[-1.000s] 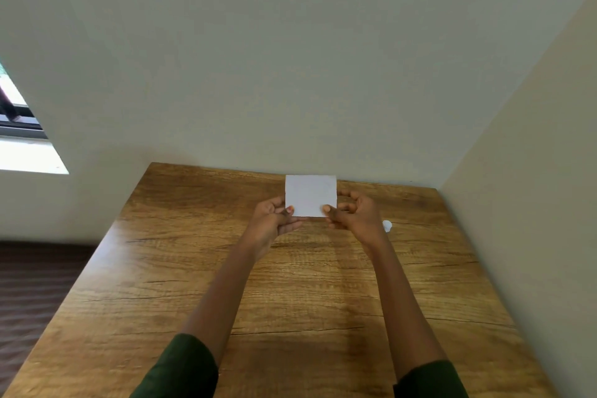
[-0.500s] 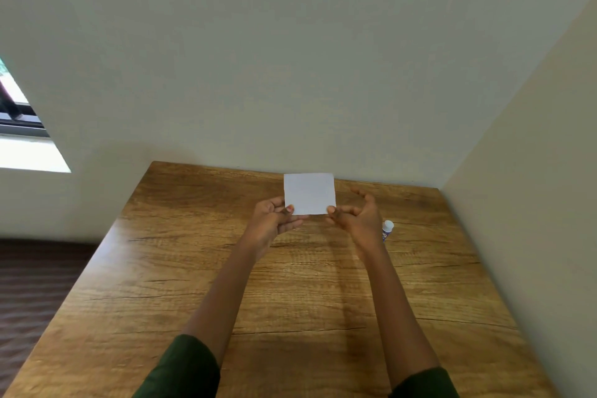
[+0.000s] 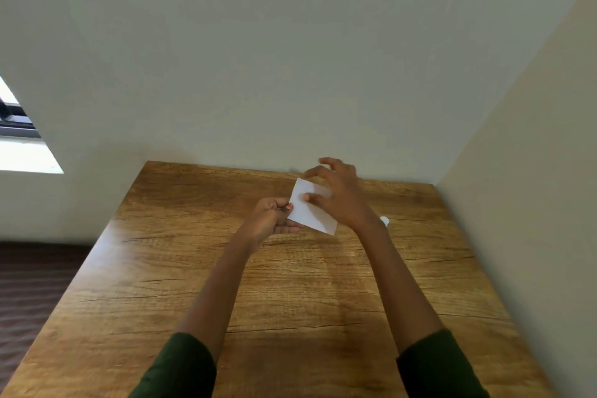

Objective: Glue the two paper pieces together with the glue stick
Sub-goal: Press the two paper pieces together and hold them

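Observation:
A white paper piece (image 3: 308,213) is held above the far part of the wooden table (image 3: 290,284), tilted with its lower corner pointing right. My left hand (image 3: 269,220) pinches its left edge. My right hand (image 3: 336,194) hovers over the paper's right half with fingers spread; its thumb lies on or just above the sheet, and I cannot tell whether it touches. Whether the sheet is one piece or two stacked pieces does not show. The white cap of the glue stick (image 3: 384,220) peeks out behind my right wrist on the table.
A pale wall runs along the table's far edge and another wall (image 3: 533,203) stands close on the right. The table's left edge drops to a dark striped floor (image 3: 32,284). A window (image 3: 19,139) is at far left.
The paper has turned from upright and square-on to tilted. My right hand has let go of its right edge, opened, and moved up over the sheet. My left hand keeps its pinch.

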The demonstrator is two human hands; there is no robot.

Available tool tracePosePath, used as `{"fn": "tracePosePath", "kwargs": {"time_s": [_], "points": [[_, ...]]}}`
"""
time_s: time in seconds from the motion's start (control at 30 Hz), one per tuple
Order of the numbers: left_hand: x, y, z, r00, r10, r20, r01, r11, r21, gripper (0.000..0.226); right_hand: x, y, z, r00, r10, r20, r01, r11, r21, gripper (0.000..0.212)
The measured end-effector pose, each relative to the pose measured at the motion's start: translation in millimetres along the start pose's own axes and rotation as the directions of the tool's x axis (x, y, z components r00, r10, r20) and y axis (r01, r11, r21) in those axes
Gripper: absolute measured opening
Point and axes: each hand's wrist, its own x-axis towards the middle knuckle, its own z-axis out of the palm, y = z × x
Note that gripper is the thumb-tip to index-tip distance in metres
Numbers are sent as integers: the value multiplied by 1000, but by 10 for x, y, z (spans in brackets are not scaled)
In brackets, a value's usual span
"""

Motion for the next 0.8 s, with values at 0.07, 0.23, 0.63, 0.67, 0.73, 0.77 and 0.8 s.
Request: {"fn": "tracePosePath", "kwargs": {"time_s": [0.07,0.23,0.63,0.67,0.73,0.77,0.8], "points": [[5,15,36,1000,2,-2,-2,1000,25,22,120,-98,17,988,-34,149,54,989,-136,49],[-14,65,70,999,15,-37,-15,1000,-9,19,327,-241,-75,963,6,268,-17,999,39,55],[-28,74,96,999,37,-15,-37,998,-58,17,413,-125,-258,979,48,196,-103,954,281,27],[-22,70,95,999,32,-12,-32,997,-68,18,411,-117,-255,980,48,191,-102,953,286,26],[-16,82,102,1000,15,-19,-16,996,-93,24,405,-115,-248,980,39,194,-95,954,286,25],[-16,91,108,1000,10,-25,-13,995,-100,25,402,-122,-247,979,30,200,-87,955,285,25],[-18,102,115,999,12,-32,-15,995,-96,23,402,-130,-250,978,18,208,-78,955,286,24]]}}
